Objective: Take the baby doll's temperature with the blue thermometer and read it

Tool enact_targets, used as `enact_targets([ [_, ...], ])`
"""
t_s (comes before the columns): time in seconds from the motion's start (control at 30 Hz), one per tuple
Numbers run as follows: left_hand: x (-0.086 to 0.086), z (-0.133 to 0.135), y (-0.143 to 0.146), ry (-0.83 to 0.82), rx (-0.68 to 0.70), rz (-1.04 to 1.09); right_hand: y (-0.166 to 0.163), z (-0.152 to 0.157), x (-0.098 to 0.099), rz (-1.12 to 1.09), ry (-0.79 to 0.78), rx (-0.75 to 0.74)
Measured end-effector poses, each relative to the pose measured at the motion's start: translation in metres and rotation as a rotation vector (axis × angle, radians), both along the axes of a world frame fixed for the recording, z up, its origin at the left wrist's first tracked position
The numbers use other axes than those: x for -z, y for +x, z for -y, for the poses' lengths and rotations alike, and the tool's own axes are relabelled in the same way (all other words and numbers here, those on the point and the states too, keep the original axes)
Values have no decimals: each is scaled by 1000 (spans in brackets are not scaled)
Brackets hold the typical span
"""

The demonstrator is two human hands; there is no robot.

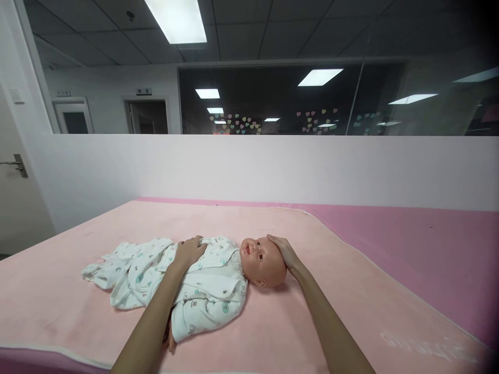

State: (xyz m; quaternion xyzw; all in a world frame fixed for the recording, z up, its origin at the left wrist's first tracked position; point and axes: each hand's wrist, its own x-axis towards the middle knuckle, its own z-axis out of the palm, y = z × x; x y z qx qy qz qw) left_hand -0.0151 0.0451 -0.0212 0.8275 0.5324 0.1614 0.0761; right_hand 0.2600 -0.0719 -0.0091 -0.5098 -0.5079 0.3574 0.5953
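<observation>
A baby doll (265, 262) lies on its back on a peach-coloured blanket (273, 337), its head to the right and its legs to the left. It wears a white suit (210, 296) printed with small green and brown figures. My left hand (191, 251) rests flat on the doll's belly, fingers stretched out over the cloth. Against the crown of the doll's bald head lies my right hand (285, 252), its fingers extended along the curve and partly hidden by the head. One of the doll's hands (171, 337) shows from a sleeve, under my left forearm.
Beneath the blanket a pink mat (421, 249) shows at the right and back. A low white wall (292, 169) with glass above it stands behind. At the left is a door with a metal handle (17, 165).
</observation>
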Motion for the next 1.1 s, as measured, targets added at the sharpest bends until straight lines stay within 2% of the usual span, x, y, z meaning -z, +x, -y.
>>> enact_targets([
  [0.2,-1,2,0,7,2,-1,0,-1,0,3,-2,-4],
  [0.47,-2,3,0,6,-2,-2,3,-9,2,10,87,164],
  [0.7,-1,3,0,10,2,13,1,-2,1,30,45,54],
  [0.93,-2,3,0,3,2,8,-1,-1,0,31,57,44],
  [1.1,-2,4,0,7,-5,3,1,-4,2,-22,59,113],
])
